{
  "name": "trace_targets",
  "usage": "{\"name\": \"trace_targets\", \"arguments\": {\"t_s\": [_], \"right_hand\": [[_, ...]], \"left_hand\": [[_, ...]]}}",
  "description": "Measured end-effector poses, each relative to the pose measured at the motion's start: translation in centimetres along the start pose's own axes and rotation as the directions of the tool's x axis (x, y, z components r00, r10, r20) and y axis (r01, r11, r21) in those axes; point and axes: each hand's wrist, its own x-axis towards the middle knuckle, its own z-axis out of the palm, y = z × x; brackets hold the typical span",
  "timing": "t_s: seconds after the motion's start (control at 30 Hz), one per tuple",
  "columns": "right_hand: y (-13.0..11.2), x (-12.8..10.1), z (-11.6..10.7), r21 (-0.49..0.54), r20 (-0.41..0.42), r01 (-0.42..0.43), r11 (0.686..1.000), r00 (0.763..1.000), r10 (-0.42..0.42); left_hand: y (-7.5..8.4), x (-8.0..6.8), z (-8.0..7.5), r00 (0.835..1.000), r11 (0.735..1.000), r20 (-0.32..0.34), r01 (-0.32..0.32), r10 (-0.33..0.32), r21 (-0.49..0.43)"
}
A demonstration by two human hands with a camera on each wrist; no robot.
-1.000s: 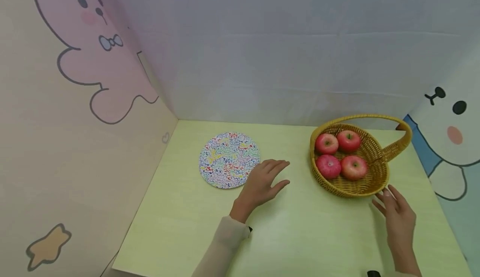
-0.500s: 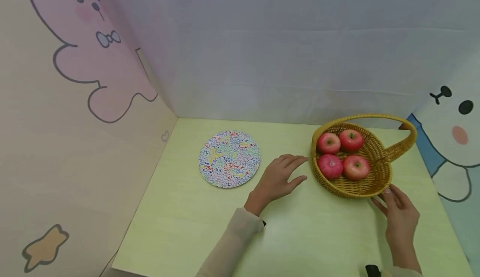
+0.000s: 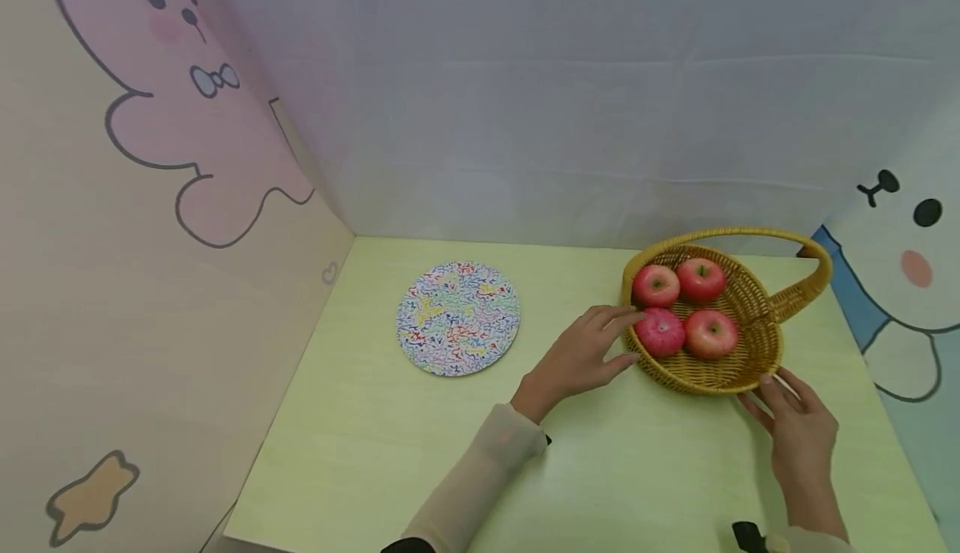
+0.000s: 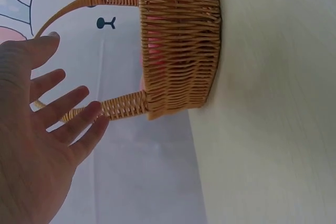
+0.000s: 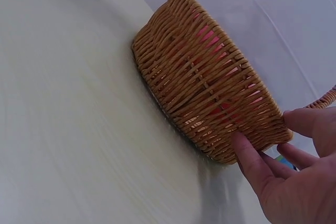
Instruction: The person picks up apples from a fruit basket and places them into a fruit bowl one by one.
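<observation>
A round wicker basket (image 3: 756,345) with a tall arched handle stands at the back right of the table. Several red apples lie in it, among them a deeper pink apple (image 3: 660,332) at the left and a paler apple (image 3: 712,334) beside it. My left hand (image 3: 581,356) is at the basket's left rim, fingers spread and holding nothing. Its fingertips overlap the rim in the head view; whether they touch it I cannot tell. At the near right side my right hand (image 3: 802,428) touches the basket wall (image 5: 205,85) with loosely extended fingers, one fingertip at the rim.
A round, flat, multicoloured mat or board (image 3: 458,320) lies left of the basket on the pale green table (image 3: 360,453). A white cloth wall (image 3: 525,120) rises behind the table. Panels with cartoon drawings stand at the left and right sides.
My left hand has moved right, from beside the multicoloured disc to the basket's left rim. The right hand stays at the basket's near right side. Basket and apples look unmoved.
</observation>
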Motion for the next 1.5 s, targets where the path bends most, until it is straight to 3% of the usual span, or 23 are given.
{"name": "trace_targets", "arguments": {"t_s": [0.3, 0.6, 0.7, 0.83, 1.03, 1.3, 1.5], "right_hand": [[-0.5, -0.1, -0.1, 0.016, 0.037, -0.043, 0.999, 0.998, 0.043], [-0.5, 0.1, 0.0, -0.010, 0.053, -0.055, 0.998, 0.997, 0.055], [-0.4, 0.1, -0.1, -0.010, 0.052, -0.052, 0.999, 0.997, 0.052], [-0.4, 0.1, -0.2, 0.004, 0.058, -0.053, 0.999, 0.997, 0.053], [-0.6, 0.2, 0.0, -0.003, 0.062, -0.054, 0.999, 0.997, 0.054], [-0.5, 0.4, 0.1, -0.009, 0.049, -0.044, 0.999, 0.998, 0.045], [-0.4, 0.3, 0.2, -0.025, 0.009, -0.053, 0.998, 0.999, 0.053]], "left_hand": [[0.8, 1.5, 1.2, 0.994, 0.987, 0.093, 0.068, -0.055, -0.142], [1.1, 3.5, 2.2, 0.994, 0.993, 0.110, 0.029, -0.015, -0.118], [1.1, 4.2, 2.6, 0.988, 0.996, 0.156, 0.038, -0.025, -0.082], [1.3, 4.9, 3.4, 0.970, 0.995, 0.230, 0.095, -0.084, -0.038], [1.6, 5.8, 4.6, 0.946, 0.987, 0.283, 0.143, -0.160, 0.078], [2.5, 6.5, 5.5, 0.935, 0.941, 0.255, 0.171, -0.248, 0.290], [3.3, 6.8, 6.4, 0.917, 0.897, 0.228, 0.228, -0.328, 0.378]]}}
